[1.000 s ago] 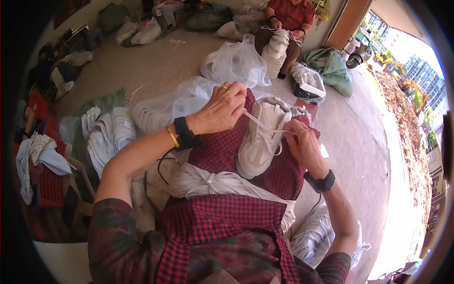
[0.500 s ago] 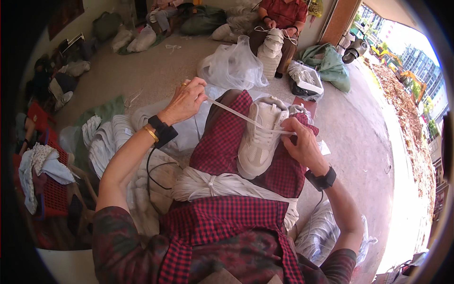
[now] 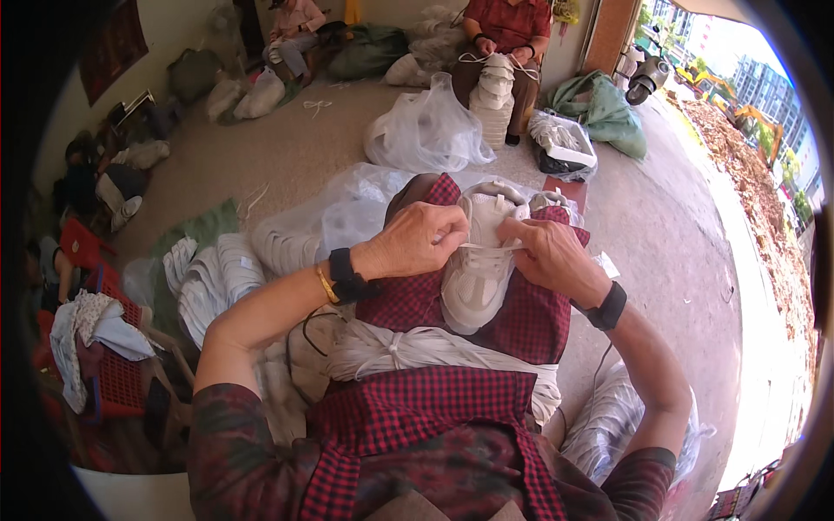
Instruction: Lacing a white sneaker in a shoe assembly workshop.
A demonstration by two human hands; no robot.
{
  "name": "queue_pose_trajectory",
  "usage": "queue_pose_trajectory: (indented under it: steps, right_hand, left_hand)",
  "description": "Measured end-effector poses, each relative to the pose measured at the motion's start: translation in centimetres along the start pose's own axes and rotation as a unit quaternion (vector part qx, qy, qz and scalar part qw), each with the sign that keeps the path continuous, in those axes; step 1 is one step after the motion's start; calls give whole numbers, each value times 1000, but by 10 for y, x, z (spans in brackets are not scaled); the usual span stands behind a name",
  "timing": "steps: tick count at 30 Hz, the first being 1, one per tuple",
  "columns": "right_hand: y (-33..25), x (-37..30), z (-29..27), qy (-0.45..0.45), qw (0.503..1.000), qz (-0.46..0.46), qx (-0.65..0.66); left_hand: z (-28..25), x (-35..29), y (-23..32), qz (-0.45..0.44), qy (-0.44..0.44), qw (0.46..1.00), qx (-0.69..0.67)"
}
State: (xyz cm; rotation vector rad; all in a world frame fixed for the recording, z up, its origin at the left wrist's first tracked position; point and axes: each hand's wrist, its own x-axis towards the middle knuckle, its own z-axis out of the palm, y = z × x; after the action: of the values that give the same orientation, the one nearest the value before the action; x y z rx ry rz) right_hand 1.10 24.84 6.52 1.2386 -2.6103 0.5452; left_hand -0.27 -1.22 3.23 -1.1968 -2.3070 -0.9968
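Note:
A white sneaker rests on my lap over a red-and-black checked apron, its toe toward me. My left hand is closed in a pinch at the left edge of the shoe's lacing. On the other side, my right hand pinches at the eyelets. A white shoelace runs across the tongue between the two hands; its ends are hidden by my fingers. Part of a second pale shoe shows just beyond my right hand. Across my lap lies a tied bundle of white laces.
Stacked white shoe parts lie to my left, beside a red plastic chair with cloths. Wrapped shoe parts sit at my right. A clear plastic bag and a white tray of laces stand ahead, near a co-worker handling laces.
My left hand has come down and right from its raised position, bringing the lace in to the shoe. My right hand has shifted slightly left, over the lacing.

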Motion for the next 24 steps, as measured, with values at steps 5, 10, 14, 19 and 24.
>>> queue_pose_trajectory:
  steps: [5,10,14,19,24]
  right_hand:
    - [10,-6,5,6,1000,5,22]
    - [2,-10,-9,41,994,14,99]
    - [21,-28,-13,62,995,52,52]
    - [39,-49,1,112,992,-19,-50]
    - [47,-60,4,109,989,-6,-97]
  left_hand:
    - [-33,21,-1,-219,-179,952,-115]
    - [-46,7,-33,-314,-206,908,-187]
    - [-46,-9,-45,-92,-12,957,275]
    - [-20,1,2,-36,-31,997,63]
    - [-7,4,-9,83,-25,993,76]
